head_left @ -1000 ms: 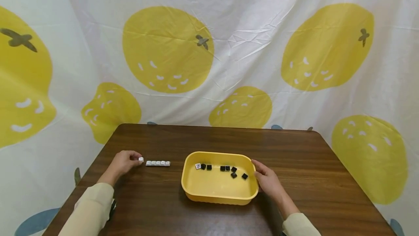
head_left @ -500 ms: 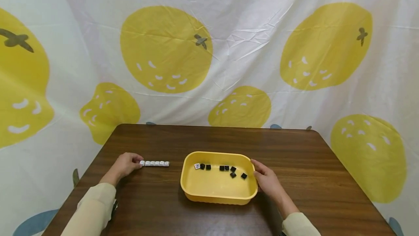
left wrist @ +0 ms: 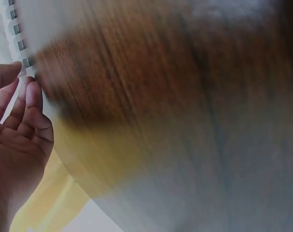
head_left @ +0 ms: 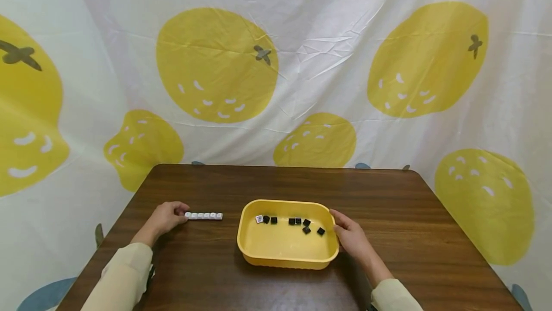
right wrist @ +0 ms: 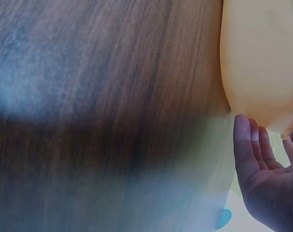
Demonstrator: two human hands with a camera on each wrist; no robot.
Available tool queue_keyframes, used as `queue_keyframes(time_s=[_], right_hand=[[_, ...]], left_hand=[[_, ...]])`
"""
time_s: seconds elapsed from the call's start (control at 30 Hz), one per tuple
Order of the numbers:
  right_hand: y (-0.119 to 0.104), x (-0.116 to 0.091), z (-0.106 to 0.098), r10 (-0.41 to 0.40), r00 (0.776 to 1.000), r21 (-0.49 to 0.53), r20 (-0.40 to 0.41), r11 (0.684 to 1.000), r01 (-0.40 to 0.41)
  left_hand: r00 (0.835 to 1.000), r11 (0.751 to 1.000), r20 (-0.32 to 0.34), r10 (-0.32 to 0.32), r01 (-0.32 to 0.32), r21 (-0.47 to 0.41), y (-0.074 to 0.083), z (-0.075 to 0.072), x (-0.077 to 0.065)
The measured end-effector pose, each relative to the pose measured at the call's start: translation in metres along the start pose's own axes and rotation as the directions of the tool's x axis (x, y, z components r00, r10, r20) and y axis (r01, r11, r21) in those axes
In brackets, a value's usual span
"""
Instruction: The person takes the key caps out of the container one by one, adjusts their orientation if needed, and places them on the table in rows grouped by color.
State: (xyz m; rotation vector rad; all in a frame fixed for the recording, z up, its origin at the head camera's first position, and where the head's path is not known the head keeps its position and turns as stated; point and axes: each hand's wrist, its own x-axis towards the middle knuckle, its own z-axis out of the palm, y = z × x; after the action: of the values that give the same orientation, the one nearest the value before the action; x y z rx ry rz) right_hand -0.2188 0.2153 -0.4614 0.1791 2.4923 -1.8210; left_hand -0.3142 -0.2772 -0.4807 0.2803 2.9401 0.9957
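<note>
A row of several white keycaps lies on the table at the left in the head view. My left hand is at the row's left end, its thumb and fingertips pinching the end keycap. In the left wrist view the fingers meet right at that end of the row. My right hand grips the right side of a yellow plastic tub. Its fingers lie against the tub's outer wall in the right wrist view, with the thumb near the rim.
Inside the tub, several black keycaps lie scattered toward the back, with one whitish keycap at the left. The brown wooden table ends at a lemon-print cloth hanging behind it.
My left hand has lowered a white keycap from just left of the row to its left end, so the row is one longer. The right hand keeps its hold on the tub.
</note>
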Motion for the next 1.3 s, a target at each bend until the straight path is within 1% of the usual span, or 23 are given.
queue_keyframes(time_s=[0.07, 0.17, 0.27, 0.37, 0.47, 0.53, 0.6, 0.67, 0.73, 0.8, 0.9, 1.0, 1.1, 1.23, 1.3], right_hand=[[0.0, 0.0, 0.0, -0.003, 1.0, 0.0, 0.002, 1.0, 0.003], [0.0, -0.001, 0.0, -0.002, 1.0, -0.001, -0.003, 1.0, 0.002], [0.0, -0.002, -0.001, 0.003, 1.0, -0.002, -0.009, 1.0, -0.003], [0.001, -0.002, -0.002, 0.005, 1.0, -0.009, -0.017, 1.0, -0.005], [0.002, -0.002, -0.003, 0.007, 1.0, -0.015, -0.02, 1.0, -0.007], [0.002, -0.002, -0.003, 0.006, 1.0, -0.02, -0.022, 1.0, -0.007], [0.003, -0.002, -0.003, 0.008, 1.0, -0.015, -0.025, 1.0, -0.009], [0.003, -0.002, -0.003, 0.003, 1.0, -0.012, -0.021, 1.0, -0.003], [0.003, -0.001, -0.002, 0.001, 1.0, -0.006, -0.019, 1.0, -0.001], [0.004, -0.001, -0.002, 0.0, 1.0, 0.0, -0.016, 1.0, 0.0], [0.003, 0.0, -0.001, 0.002, 1.0, 0.002, -0.016, 1.0, -0.002], [0.002, 0.0, -0.001, 0.006, 1.0, 0.009, -0.014, 1.0, -0.006], [0.002, 0.0, -0.001, 0.006, 1.0, 0.013, -0.01, 1.0, -0.005], [0.001, 0.0, -0.001, 0.009, 1.0, 0.014, -0.01, 1.0, -0.009], [0.001, 0.0, -0.001, 0.014, 1.0, 0.015, -0.012, 1.0, -0.014]], left_hand=[[1.0, 1.0, -0.015, -0.002, 0.002, 0.001, 0.001, 0.0, -0.001], [0.998, 1.0, -0.061, 0.013, -0.014, -0.012, 0.008, 0.002, -0.001], [0.992, 0.998, -0.115, 0.051, -0.055, -0.033, 0.024, 0.005, 0.003], [0.982, 0.992, -0.156, 0.109, -0.117, -0.042, 0.046, 0.011, 0.009], [0.973, 0.983, -0.173, 0.156, -0.169, -0.064, 0.073, 0.023, 0.014], [0.97, 0.976, -0.168, 0.176, -0.194, -0.098, 0.092, 0.034, 0.014], [0.972, 0.971, -0.146, 0.183, -0.202, -0.128, 0.111, 0.046, 0.013], [0.973, 0.97, -0.122, 0.196, -0.211, -0.119, 0.128, 0.058, 0.011], [0.976, 0.976, -0.098, 0.192, -0.201, -0.085, 0.142, 0.069, 0.008], [0.978, 0.98, -0.085, 0.193, -0.195, -0.027, 0.15, 0.079, 0.005], [0.982, 0.984, -0.066, 0.177, -0.174, 0.038, 0.157, 0.091, 0.006], [0.986, 0.982, -0.041, 0.163, -0.158, 0.101, 0.159, 0.098, 0.01], [0.99, 0.974, -0.003, 0.144, -0.141, 0.178, 0.163, 0.102, 0.016], [0.992, 0.949, 0.057, 0.116, -0.128, 0.287, 0.168, 0.105, 0.022], [0.991, 0.937, 0.084, 0.101, -0.123, 0.326, 0.17, 0.106, 0.024]])
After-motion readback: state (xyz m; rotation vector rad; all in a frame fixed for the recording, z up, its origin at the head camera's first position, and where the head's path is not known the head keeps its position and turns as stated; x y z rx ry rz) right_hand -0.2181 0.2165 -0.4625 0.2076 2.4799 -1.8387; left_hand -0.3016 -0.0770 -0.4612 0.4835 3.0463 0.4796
